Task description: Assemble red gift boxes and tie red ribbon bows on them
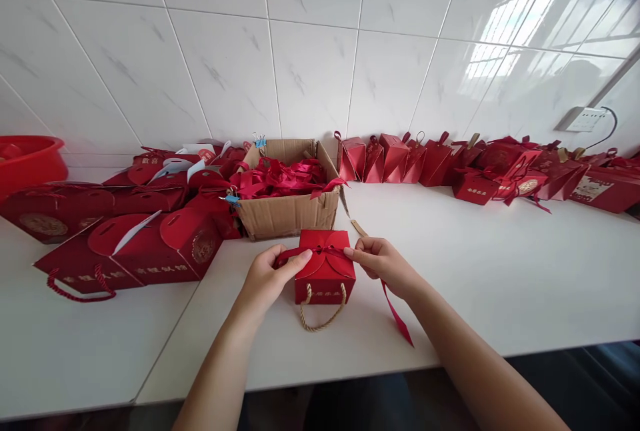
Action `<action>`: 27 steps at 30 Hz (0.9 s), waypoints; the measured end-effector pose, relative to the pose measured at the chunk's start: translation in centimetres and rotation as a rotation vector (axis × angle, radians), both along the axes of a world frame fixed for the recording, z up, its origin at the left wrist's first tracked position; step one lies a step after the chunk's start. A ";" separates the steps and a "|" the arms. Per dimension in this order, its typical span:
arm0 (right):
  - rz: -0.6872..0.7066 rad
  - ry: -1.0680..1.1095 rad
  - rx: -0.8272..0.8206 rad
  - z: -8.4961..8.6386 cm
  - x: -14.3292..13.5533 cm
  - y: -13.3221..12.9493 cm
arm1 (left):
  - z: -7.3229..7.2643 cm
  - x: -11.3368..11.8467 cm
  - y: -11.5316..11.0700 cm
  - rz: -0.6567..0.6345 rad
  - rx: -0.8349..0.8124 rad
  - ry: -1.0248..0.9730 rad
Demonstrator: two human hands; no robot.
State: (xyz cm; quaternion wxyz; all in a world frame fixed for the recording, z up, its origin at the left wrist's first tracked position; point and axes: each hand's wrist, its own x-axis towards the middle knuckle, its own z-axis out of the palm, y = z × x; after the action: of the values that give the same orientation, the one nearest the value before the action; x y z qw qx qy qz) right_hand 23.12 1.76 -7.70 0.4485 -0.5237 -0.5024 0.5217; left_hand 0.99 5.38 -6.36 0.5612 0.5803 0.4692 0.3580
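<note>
A small red gift box stands on the white table in front of me, its petal-shaped lid flaps folded shut. A twisted gold cord handle hangs down its near side. Across the top runs a red ribbon, crossed or knotted at the middle of the lid. My left hand pinches the ribbon at the box's left side, thumb over the top. My right hand pinches it at the right side, and a loose tail hangs from that hand onto the table. The fingertips beneath both thumbs are partly hidden.
Behind the gift box is a cardboard box of loose red ribbons, with blue binder clips on its edge. Several red gift boxes crowd the left, beside a red plastic basin. More red boxes line the tiled wall.
</note>
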 end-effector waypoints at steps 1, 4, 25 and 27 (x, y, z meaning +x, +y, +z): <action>0.003 0.009 -0.002 -0.1 0.1 0.0 | 0.0 0.0 0.0 0.010 0.005 -0.007; 0.009 0.020 -0.005 -0.2 0.4 0.1 | 0.0 0.0 -0.1 0.052 0.033 -0.010; 0.137 0.042 0.001 0.2 1.8 -0.1 | -0.3 0.1 0.0 0.064 0.036 -0.063; 0.193 0.052 -0.015 0.3 2.0 -0.1 | -0.1 0.2 -0.1 0.074 0.027 -0.077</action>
State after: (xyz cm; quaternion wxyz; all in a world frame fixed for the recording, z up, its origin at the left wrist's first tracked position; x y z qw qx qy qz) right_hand 25.15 1.70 -7.42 0.4052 -0.4625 -0.5346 0.5797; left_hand 1.21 5.32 -6.51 0.5574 0.5559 0.4634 0.4070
